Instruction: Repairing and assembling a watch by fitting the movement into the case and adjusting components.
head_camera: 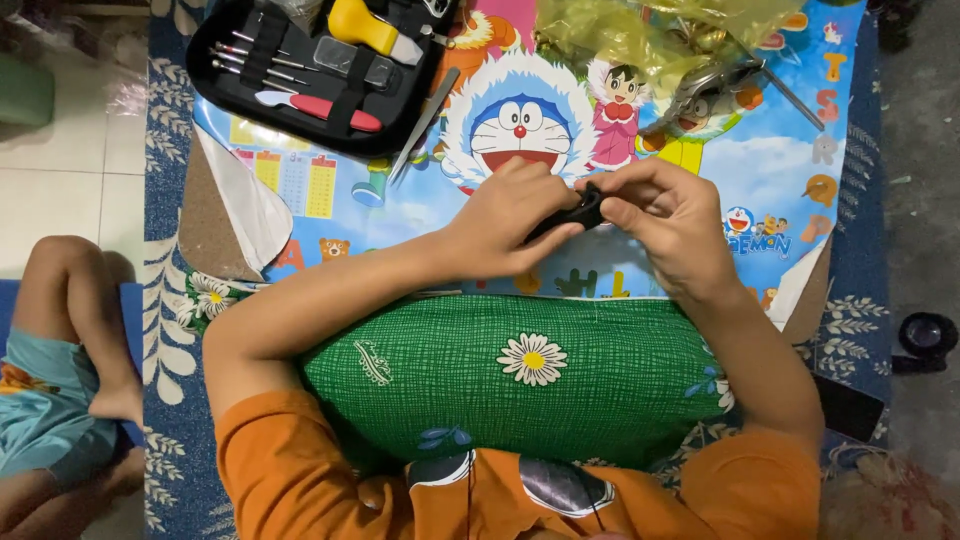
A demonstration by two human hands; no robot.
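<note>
Hands are seen from above, meeting over a low table covered by a bright cartoon mat [330,190]. A small black strap-like object [572,214] is pinched between them: the left hand [505,225] is curled closed around its lower end, and the right hand [672,215] is bent over its upper end, fingertips pressed to it. What the object is cannot be made out. Both forearms are rested on a green cushion [520,375] printed with daisies. An open black tool case [315,65] is laid at the upper left, with metal tweezers [425,125] just beside it and a crumpled yellow plastic bag [650,35] at the upper right. A second person's leg [75,320] is seen at the left edge. Slippage is judged the likeliest trouble: so small a piece, gripped only by fingertips, could be dropped onto the busy mat.
</note>
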